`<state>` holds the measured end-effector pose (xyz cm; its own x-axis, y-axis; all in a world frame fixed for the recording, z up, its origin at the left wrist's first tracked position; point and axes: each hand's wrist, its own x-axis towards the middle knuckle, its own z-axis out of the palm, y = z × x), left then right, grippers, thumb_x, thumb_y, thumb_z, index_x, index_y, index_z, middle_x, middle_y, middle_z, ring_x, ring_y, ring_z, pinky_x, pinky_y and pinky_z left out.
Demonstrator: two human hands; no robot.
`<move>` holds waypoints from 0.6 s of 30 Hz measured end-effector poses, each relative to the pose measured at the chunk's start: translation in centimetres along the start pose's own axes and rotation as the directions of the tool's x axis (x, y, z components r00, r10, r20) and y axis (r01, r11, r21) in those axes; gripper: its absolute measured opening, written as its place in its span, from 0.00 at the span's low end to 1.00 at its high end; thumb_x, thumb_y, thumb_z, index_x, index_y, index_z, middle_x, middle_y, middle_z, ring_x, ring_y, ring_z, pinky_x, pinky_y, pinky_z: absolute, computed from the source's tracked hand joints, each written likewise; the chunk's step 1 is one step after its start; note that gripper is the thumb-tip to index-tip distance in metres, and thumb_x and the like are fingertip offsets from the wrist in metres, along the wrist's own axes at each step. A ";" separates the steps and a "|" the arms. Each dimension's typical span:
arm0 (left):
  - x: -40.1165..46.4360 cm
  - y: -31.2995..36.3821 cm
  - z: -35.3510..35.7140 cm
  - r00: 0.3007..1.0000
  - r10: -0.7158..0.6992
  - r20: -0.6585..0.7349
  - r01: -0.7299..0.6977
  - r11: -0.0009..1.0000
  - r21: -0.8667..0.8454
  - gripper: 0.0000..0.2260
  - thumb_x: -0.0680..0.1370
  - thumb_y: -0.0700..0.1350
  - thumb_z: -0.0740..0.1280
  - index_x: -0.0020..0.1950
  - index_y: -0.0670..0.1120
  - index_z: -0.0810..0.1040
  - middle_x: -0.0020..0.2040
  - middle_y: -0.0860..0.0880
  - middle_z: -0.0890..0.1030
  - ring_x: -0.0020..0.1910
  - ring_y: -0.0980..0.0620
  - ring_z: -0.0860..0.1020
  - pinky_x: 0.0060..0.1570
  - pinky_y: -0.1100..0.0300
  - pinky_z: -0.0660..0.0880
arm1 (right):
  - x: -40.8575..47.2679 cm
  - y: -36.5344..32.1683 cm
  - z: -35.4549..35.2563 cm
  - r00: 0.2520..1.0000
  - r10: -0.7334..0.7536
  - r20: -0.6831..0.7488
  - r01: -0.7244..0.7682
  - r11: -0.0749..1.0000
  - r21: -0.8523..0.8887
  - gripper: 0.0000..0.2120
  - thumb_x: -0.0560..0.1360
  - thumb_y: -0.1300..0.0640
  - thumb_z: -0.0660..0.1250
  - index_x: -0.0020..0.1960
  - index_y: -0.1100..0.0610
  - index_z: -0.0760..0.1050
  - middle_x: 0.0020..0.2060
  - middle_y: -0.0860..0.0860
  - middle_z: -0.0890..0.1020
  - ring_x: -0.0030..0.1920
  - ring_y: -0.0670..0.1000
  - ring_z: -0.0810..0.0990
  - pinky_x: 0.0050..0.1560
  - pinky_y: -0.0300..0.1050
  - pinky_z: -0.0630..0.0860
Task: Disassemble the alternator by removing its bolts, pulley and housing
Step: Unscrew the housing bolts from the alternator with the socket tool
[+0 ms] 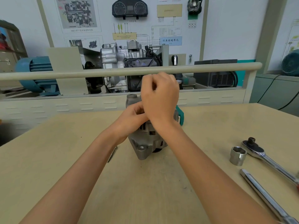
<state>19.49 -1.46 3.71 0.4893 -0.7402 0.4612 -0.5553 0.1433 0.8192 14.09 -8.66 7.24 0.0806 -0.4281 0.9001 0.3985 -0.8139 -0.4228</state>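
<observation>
Both hands (pixel 159 96) on alternator (pixel 145 143), table (pixel 64 159)

We cannot see the upper part of the alternator (pixel 146 143): the right hand (pixel 160 97) and left hand (pixel 131 120) cover it. What the right hand's curled fingers enclose is hidden. A green object (pixel 180 115) at 3 o'clock of the alternator is mostly concealed. At 4 o'clock, the ratchet handle (pixel 275 165) and a chrome bar (pixel 265 196) are cut off by the frame edge.

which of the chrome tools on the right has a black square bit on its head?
The ratchet wrench, farther back beside the loose socket. The plain bar nearer the camera has none.
</observation>
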 end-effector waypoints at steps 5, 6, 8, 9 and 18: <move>0.2 0.1 0.1 1.000 -0.024 0.005 0.024 0.998 -0.053 0.07 0.78 0.40 0.65 0.52 0.50 0.80 0.44 0.57 0.85 0.46 0.61 0.82 0.45 0.71 0.75 | 2.0 0.0 -0.4 0.894 0.339 0.294 -0.442 0.775 0.450 0.20 0.70 0.57 0.57 0.20 0.54 0.57 0.18 0.49 0.62 0.23 0.47 0.60 0.29 0.40 0.61; 0.1 0.1 0.0 1.000 -0.026 0.010 0.026 0.998 -0.049 0.07 0.78 0.41 0.66 0.53 0.50 0.80 0.45 0.57 0.85 0.47 0.61 0.82 0.45 0.71 0.74 | 2.3 0.3 -0.5 0.864 0.363 0.349 -0.501 0.697 0.513 0.22 0.73 0.59 0.57 0.21 0.54 0.57 0.20 0.52 0.62 0.24 0.48 0.61 0.31 0.41 0.64; 0.0 0.2 -0.1 0.999 -0.032 0.027 0.033 0.999 -0.042 0.07 0.76 0.45 0.67 0.52 0.49 0.81 0.46 0.56 0.85 0.47 0.60 0.82 0.45 0.71 0.74 | 2.8 0.9 -0.6 0.802 0.364 0.473 -0.596 0.513 0.617 0.24 0.76 0.62 0.53 0.21 0.54 0.58 0.19 0.52 0.62 0.25 0.51 0.63 0.37 0.42 0.70; 0.0 0.3 -0.1 0.999 -0.036 0.035 0.038 0.998 -0.046 0.09 0.74 0.48 0.67 0.51 0.49 0.81 0.46 0.55 0.85 0.47 0.60 0.82 0.45 0.70 0.74 | 3.1 1.2 -0.7 0.774 0.341 0.533 -0.633 0.417 0.652 0.26 0.77 0.62 0.52 0.19 0.54 0.58 0.18 0.51 0.62 0.25 0.51 0.64 0.39 0.42 0.72; 0.0 0.2 0.0 1.000 -0.014 0.023 0.014 0.999 -0.031 0.06 0.77 0.37 0.66 0.44 0.47 0.79 0.36 0.57 0.83 0.38 0.62 0.80 0.40 0.70 0.75 | 0.9 0.3 -0.2 0.944 0.256 0.207 -0.325 0.823 0.465 0.19 0.72 0.60 0.56 0.23 0.53 0.61 0.21 0.47 0.65 0.27 0.47 0.65 0.34 0.38 0.67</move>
<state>19.40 -1.41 3.84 0.4809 -0.7573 0.4419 -0.5274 0.1528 0.8357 14.08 -9.39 7.91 0.3676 -0.5312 0.7634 0.7266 -0.3483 -0.5923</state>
